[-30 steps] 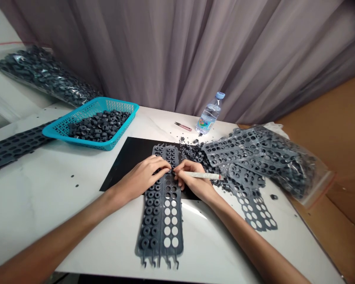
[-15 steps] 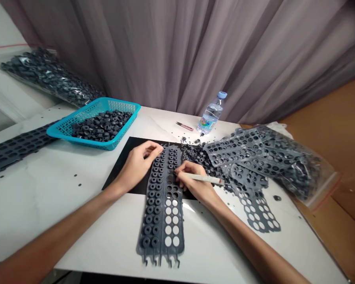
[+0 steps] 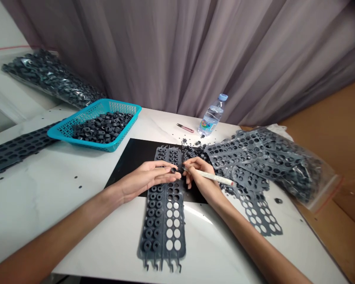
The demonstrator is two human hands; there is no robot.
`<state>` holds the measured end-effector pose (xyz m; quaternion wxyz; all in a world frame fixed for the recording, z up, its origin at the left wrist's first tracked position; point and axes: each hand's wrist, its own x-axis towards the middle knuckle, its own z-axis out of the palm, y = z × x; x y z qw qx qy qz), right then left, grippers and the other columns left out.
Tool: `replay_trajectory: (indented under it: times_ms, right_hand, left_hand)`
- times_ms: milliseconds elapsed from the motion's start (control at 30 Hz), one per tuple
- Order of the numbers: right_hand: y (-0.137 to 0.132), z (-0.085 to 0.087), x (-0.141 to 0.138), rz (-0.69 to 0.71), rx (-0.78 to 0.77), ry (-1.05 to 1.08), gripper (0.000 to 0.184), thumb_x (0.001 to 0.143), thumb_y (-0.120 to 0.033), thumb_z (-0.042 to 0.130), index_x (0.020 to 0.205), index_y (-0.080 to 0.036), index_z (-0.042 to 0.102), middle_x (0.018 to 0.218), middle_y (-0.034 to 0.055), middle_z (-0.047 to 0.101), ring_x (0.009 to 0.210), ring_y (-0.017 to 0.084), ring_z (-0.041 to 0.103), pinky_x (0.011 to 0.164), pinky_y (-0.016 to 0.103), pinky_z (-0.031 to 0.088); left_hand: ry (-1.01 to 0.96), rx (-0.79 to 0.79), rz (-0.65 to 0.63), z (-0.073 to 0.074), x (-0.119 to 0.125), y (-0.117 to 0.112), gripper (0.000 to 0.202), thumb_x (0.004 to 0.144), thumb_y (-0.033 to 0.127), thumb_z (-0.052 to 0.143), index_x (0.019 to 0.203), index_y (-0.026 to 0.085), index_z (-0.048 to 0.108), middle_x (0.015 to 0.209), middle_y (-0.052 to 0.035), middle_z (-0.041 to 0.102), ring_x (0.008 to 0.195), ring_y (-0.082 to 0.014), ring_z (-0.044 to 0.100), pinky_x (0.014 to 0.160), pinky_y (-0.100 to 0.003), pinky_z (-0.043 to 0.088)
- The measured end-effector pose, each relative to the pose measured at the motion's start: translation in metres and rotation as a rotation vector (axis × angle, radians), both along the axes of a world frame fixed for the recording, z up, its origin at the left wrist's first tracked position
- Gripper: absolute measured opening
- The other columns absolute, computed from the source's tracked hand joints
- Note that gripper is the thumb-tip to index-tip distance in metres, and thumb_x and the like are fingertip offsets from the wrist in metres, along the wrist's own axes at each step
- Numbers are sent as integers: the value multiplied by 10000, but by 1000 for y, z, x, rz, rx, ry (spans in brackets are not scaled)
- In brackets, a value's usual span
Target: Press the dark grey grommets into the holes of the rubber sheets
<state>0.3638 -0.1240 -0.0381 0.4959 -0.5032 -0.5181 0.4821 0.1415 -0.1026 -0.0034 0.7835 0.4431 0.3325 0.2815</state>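
A grey rubber sheet [image 3: 163, 221] studded with small rings lies lengthwise in front of me, partly on a black mat [image 3: 136, 157]; its right columns are punched-out holes. My left hand [image 3: 142, 179] reaches across the sheet and pinches one small dark ring [image 3: 173, 170] at its fingertips. Facing it, my right hand [image 3: 199, 177] holds a white pen-like tool [image 3: 217, 178], tip pointing at the ring.
A turquoise basket [image 3: 73, 126] of loose rings sits at the left, beside another holed strip [image 3: 8, 152] and a bag of rings [image 3: 47, 77]. Punched sheets and a plastic bag [image 3: 272, 161] pile at the right. A water bottle [image 3: 210, 116] and small snips [image 3: 185, 127] stand behind.
My left hand swung from the sheet's upper left edge across to the middle and now pinches a ring. My right hand shifted slightly up and right with the tool.
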Motion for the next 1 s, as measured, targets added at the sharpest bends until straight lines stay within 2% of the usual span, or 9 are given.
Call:
replay_trajectory:
  times_ms: [167,300,533,767,1000]
  right_hand:
    - [3,-3,4,-10,1,-31,207,917,-402,660,931,-199,620,697,-7,658,463,115,565,423,228,505]
    - [1,-3,2,-3,-4,-102,244,930,-445,659,916,-205,615,642,-21,640,452,122,563,427,228,493]
    - [-3,1,1,27,15,-169,255,956,-459,645,914,-209,612,606,-33,610,458,125,567,447,228,485]
    - [-6,7,0,36,32,-151,303,940,-511,670,933,-210,633,735,2,669,530,135,597,495,250,507]
    - [-7,16,-2,8,104,-176,251,926,-449,710,939,-198,706,828,33,708,672,164,643,610,267,529]
  left_hand:
    - [-17,-24,-33,0,1,-3,281,987,284,673,1207,111,700,1280,-171,741,1275,-264,667,1214,-398,434]
    - [-56,-74,1,1,2,-4,226,984,240,670,1153,98,715,1262,-177,747,1273,-259,669,1228,-384,421]
    - [-82,-102,-2,1,1,-6,238,985,235,679,1167,85,704,1264,-181,746,1274,-256,668,1220,-362,436]
    - [-101,-62,-40,5,3,-6,201,982,248,683,1107,102,741,1272,-153,747,1276,-263,666,1215,-370,439]
    - [-47,19,-170,2,2,-5,335,972,325,691,1227,108,700,1251,-178,753,1297,-282,649,1224,-418,407]
